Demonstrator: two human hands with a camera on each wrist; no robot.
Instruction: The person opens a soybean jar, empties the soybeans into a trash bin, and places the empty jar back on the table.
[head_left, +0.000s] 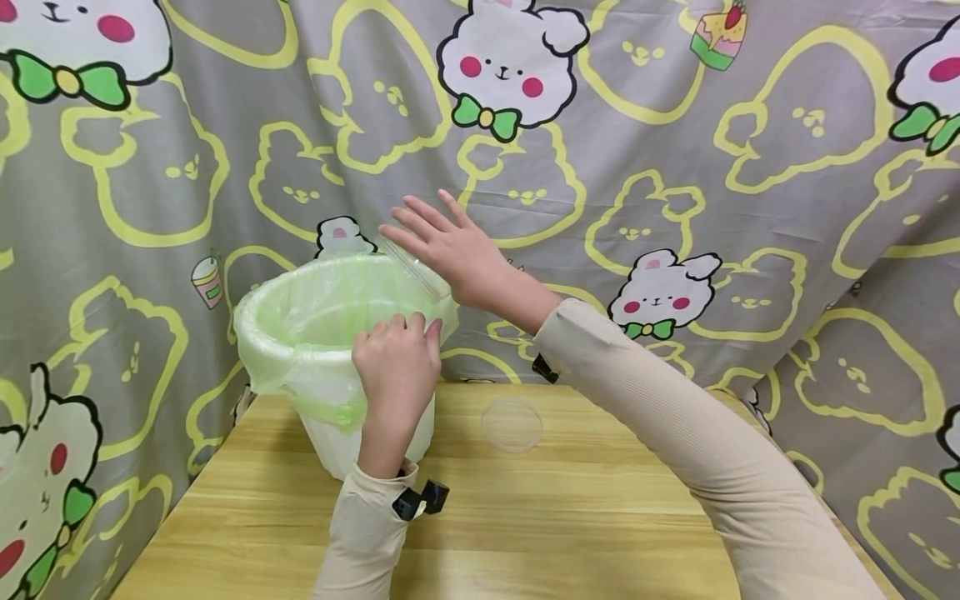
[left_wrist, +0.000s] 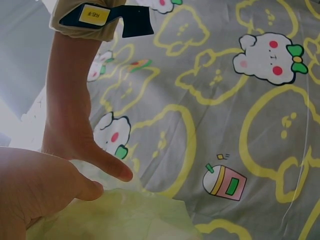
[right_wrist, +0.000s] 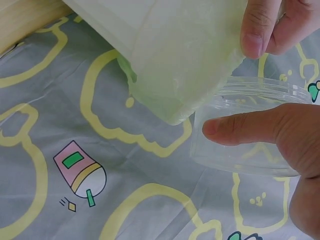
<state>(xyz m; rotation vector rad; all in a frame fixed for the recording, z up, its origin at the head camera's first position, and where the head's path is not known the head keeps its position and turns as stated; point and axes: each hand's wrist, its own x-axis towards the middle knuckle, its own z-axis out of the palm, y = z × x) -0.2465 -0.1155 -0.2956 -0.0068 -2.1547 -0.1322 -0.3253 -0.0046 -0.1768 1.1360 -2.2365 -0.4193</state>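
A white trash bin (head_left: 322, 442) stands on the table, lined with a pale green plastic bag (head_left: 273, 354) folded over its rim. My left hand (head_left: 397, 358) grips the near right part of that rim through the bag, fingers curled over the edge. Above the bin's right side, my right hand (head_left: 465, 254) holds a clear plastic jar (right_wrist: 235, 156) with a threaded mouth. In the right wrist view the thumb lies along the jar's wall, and the mouth is close beside the bagged rim. Most of the jar is hidden behind the hand in the head view.
A clear round lid (head_left: 512, 425) lies on the wooden table (head_left: 570, 517), right of the bin. Grey curtain (head_left: 667, 200) printed with cartoon animals hangs behind the table and along its sides.
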